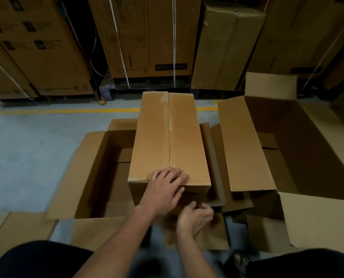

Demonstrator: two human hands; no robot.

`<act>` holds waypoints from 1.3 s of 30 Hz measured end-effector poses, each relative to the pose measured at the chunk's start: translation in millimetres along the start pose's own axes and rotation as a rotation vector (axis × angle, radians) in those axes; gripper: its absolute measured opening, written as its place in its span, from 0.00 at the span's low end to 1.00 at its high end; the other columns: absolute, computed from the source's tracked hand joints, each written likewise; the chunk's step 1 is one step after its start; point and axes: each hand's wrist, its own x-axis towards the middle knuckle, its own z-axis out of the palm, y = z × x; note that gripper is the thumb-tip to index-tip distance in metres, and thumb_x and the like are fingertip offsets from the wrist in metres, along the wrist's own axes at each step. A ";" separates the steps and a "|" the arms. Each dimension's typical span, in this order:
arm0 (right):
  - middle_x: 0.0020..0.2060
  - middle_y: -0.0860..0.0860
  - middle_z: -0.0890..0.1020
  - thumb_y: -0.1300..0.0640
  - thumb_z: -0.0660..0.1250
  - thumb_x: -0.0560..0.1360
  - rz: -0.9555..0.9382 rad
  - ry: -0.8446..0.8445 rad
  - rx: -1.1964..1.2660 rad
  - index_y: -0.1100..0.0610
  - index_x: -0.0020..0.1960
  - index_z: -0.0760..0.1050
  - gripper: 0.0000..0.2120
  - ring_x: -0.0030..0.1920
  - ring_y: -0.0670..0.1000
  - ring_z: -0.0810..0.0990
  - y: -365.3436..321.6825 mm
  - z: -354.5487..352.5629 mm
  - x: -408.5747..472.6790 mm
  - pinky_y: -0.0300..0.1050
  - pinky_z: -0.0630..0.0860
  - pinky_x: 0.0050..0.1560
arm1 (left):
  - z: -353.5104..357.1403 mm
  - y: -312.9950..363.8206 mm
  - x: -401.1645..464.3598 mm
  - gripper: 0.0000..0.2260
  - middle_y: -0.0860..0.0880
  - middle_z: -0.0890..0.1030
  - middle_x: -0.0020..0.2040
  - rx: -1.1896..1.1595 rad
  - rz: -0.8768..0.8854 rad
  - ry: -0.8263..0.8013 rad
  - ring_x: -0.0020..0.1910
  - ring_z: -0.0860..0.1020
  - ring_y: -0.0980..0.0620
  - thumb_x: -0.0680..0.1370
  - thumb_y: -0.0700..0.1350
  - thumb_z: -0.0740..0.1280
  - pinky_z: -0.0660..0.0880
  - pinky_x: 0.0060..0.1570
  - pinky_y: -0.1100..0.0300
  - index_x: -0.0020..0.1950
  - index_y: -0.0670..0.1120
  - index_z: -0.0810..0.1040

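On the grey floor [26,149], at the left, an open carton [91,169] stands with its flaps spread outward. A long closed carton [167,133] sits with its left side over that open carton's right part. It lies lengthwise away from the person, and its two top flaps meet in a centre seam.

The left hand [165,187] lies on the near end of the closed carton's top. Its grip is released: the fingers are spread and nearly straight, pressed flat across the seam at the near edge, with the palm hanging over the carton's front face.

Just below and to the right, the right hand [195,216] is against the lower part of that front face, with its fingers curled toward the bottom corner. The hand is blurred, so I cannot tell whether its grip is clenched on the cardboard or only touching it.

A dark cardboard strip [213,163] leans beside the closed carton's right side. Farther right lies a large open carton [247,149], its long flap standing close to the strip.
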 end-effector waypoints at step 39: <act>0.81 0.61 0.53 0.60 0.70 0.78 -0.982 -0.444 -1.136 0.49 0.83 0.48 0.43 0.58 0.67 0.80 -188.1 31.6 -15.1 0.55 0.81 0.42 | -74.4 -110.0 1.2 0.38 0.38 0.62 0.82 0.079 -0.981 -0.277 0.79 0.61 0.29 0.81 0.71 0.52 0.60 0.75 0.30 0.83 0.47 0.60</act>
